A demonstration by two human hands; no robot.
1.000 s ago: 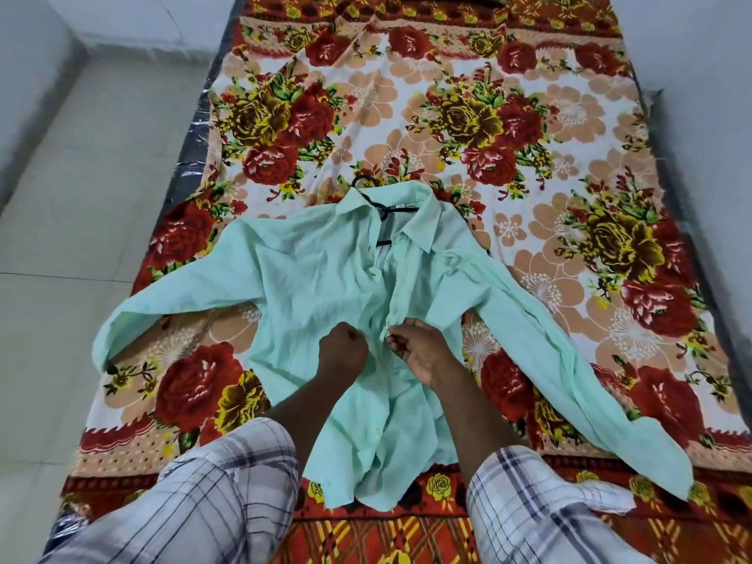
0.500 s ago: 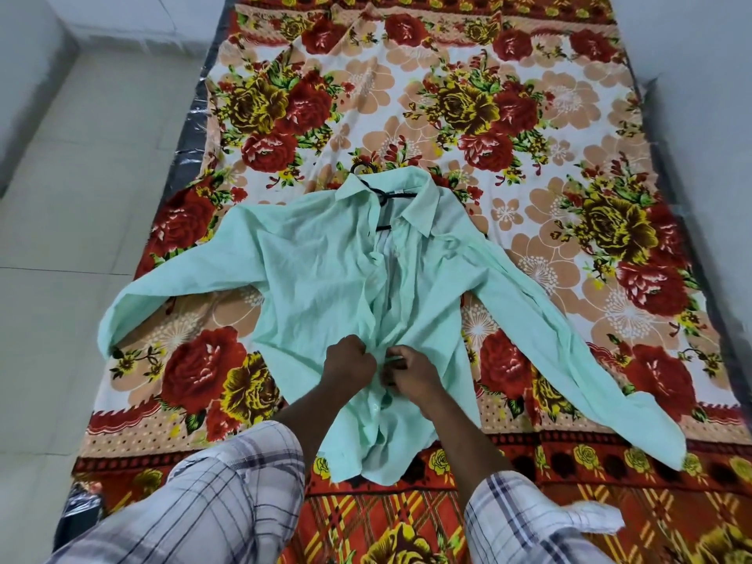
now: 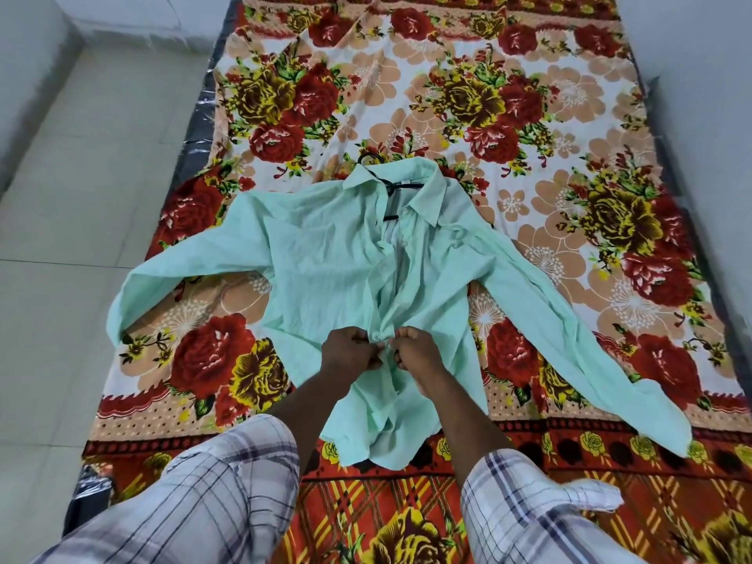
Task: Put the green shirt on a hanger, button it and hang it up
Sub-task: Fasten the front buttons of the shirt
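While lying flat on the floral bedsheet [image 3: 529, 128], collar far, hem near, pale green cotton shirt [image 3: 325, 270] on black hanger [image 3: 390, 187]: placket running straight away, left hand [image 3: 350, 352] and right hand [image 3: 417, 352] pinching it together low, unfastened stretch beyond both.

green shirt [image 3: 325, 270] matt creased cloth; bedsheet [image 3: 529, 116] matt printed cloth.

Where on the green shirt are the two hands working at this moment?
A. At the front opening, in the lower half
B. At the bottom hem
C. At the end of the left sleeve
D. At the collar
A: the left hand and right hand pinch the front edges of the green shirt together, well below the collar and above the hem.
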